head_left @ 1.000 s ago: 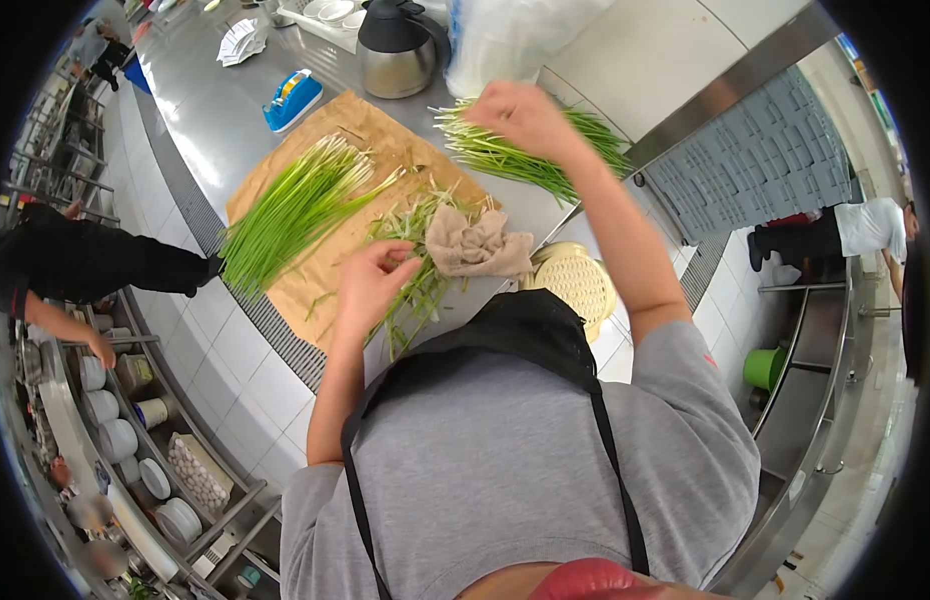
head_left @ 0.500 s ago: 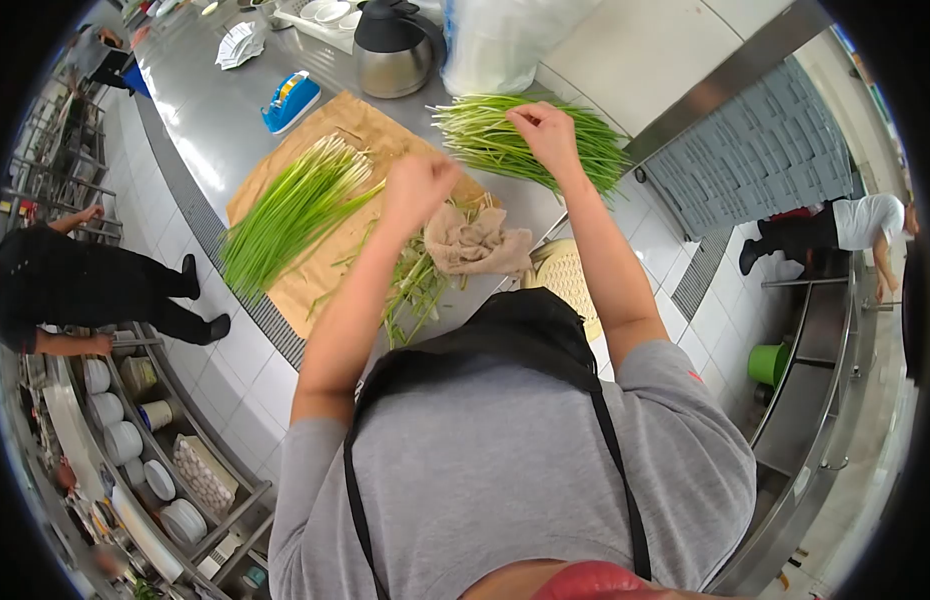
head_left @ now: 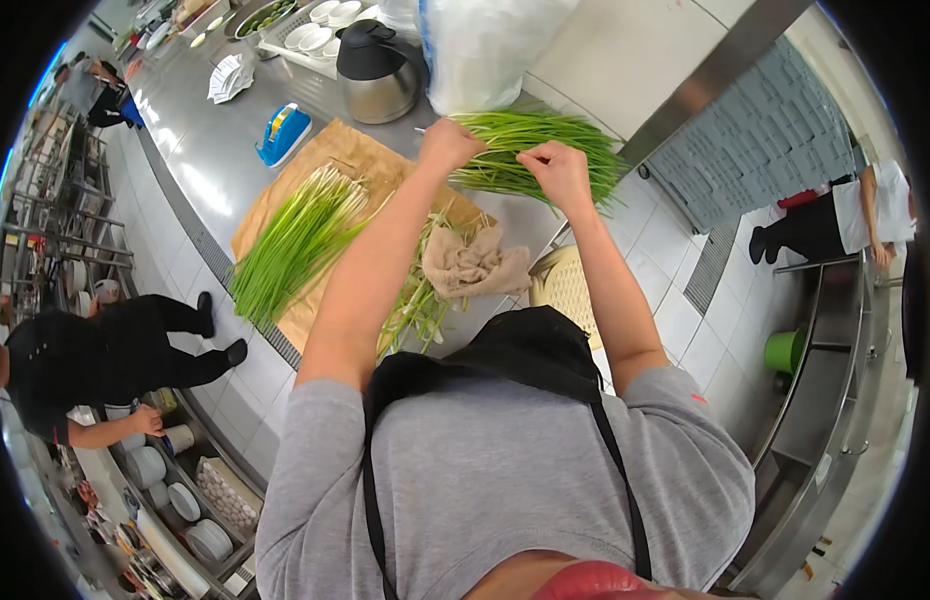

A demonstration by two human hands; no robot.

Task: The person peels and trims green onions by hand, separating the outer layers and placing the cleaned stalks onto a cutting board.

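Observation:
My left hand (head_left: 452,146) is closed at the white ends of a bundle of spring onions (head_left: 550,135), pinching what looks like a spring onion; a pale tip pokes out beside its knuckles. My right hand (head_left: 562,174) is over the near edge of that bundle, thumb and fingers pinched together; what is between them is too small to make out. A second pile of spring onions (head_left: 300,240) lies on brown paper (head_left: 260,225) to the left, white ends pointing away. Leafy trimmings (head_left: 415,315) and a crumpled beige cloth (head_left: 475,262) lie close to my apron.
On the steel table (head_left: 200,150) stand a blue tape dispenser (head_left: 283,135), a steel jug (head_left: 378,85) and a clear plastic bag (head_left: 490,50). A woven seat (head_left: 565,285) is below the table edge. A person in black (head_left: 75,350) stands left, another in white (head_left: 875,210) right.
My left hand has moved away from me and to the right, to the bundle's white ends. My right hand has come slightly nearer and to the right. The person at left has shifted.

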